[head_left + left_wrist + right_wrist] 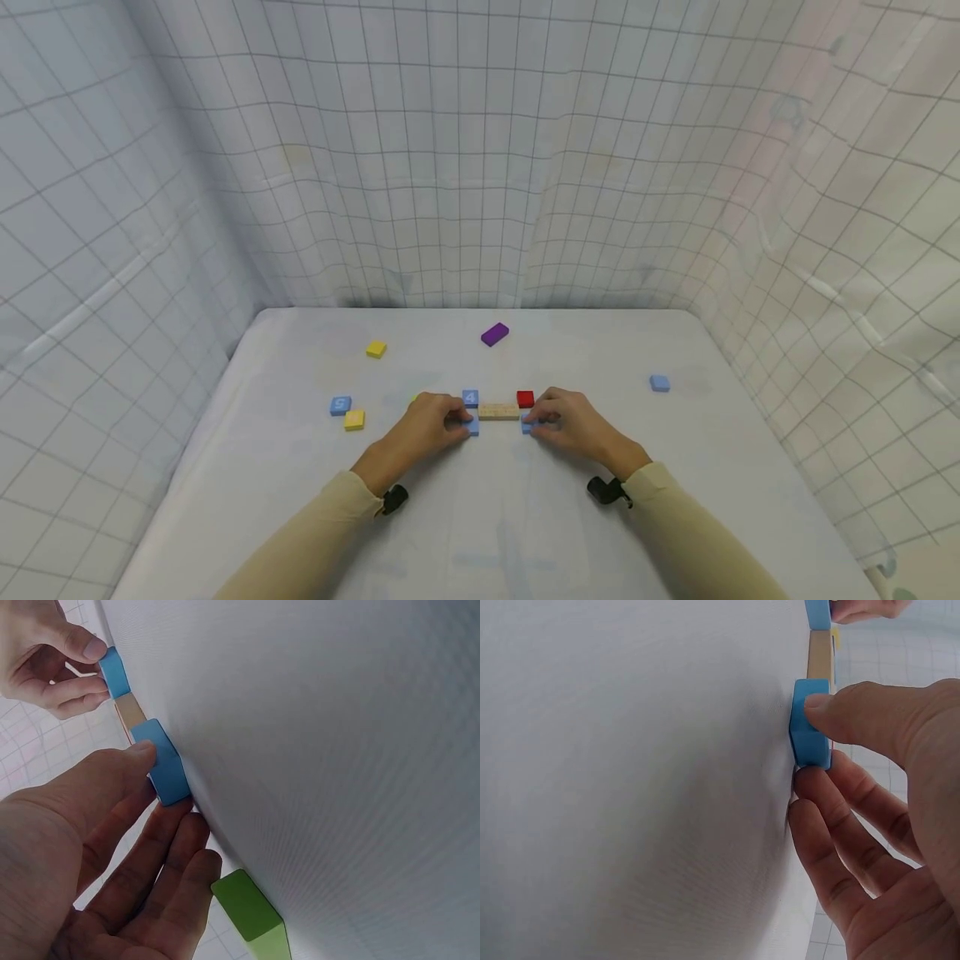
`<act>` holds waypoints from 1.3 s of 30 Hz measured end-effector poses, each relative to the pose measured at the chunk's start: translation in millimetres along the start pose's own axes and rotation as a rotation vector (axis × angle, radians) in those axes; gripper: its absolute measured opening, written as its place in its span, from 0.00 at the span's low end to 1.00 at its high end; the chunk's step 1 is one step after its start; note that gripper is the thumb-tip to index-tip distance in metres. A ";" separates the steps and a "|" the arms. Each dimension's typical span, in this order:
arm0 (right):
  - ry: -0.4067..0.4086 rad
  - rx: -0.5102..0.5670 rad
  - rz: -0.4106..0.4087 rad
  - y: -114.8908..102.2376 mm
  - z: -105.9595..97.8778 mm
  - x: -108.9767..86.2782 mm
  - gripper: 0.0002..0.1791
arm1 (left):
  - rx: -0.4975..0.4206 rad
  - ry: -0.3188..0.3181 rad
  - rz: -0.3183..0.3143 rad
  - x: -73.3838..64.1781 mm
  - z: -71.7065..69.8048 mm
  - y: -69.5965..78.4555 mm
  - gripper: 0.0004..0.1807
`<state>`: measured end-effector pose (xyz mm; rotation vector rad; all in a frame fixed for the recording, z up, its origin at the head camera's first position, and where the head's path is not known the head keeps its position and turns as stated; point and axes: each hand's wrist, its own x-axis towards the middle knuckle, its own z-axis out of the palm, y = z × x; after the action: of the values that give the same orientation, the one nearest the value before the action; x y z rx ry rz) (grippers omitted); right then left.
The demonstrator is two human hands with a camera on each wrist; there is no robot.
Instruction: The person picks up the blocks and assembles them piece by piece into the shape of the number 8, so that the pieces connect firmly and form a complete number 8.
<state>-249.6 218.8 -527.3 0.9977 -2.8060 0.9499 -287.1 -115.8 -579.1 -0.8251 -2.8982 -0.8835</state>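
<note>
My left hand pinches a light-blue block, thumb on its near face and fingertips at its end. On the other side, my right hand holds a second light-blue block between thumb and fingers. Between the two lies a plain wooden bar block, with a blue block against each end in the wrist views. Just behind the bar's left end sits a blue block marked 4, and behind its right end a red block. Close by my left fingers, a green block shows in the left wrist view.
To the left lie a blue block marked 5 and a yellow block. Farther back are another yellow block and a purple block. A blue block rests at the right. Checked curtains surround the white table.
</note>
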 end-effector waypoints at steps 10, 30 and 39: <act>0.000 -0.014 -0.012 -1.0 2.7 1.9 0.11 | -0.007 0.010 0.008 -3.3 0.0 1.0 0.11; 0.017 -0.021 -0.031 -2.5 2.4 1.8 0.11 | -0.097 0.011 -0.001 -15.0 -31.0 41.1 0.11; 0.007 -0.007 -0.022 -1.8 0.6 1.7 0.11 | -0.081 -0.005 0.000 -16.4 -34.0 44.2 0.10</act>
<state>-249.8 216.4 -526.5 1.0204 -2.7843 0.9394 -256.5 -110.3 -530.0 -0.8337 -2.8843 -1.0070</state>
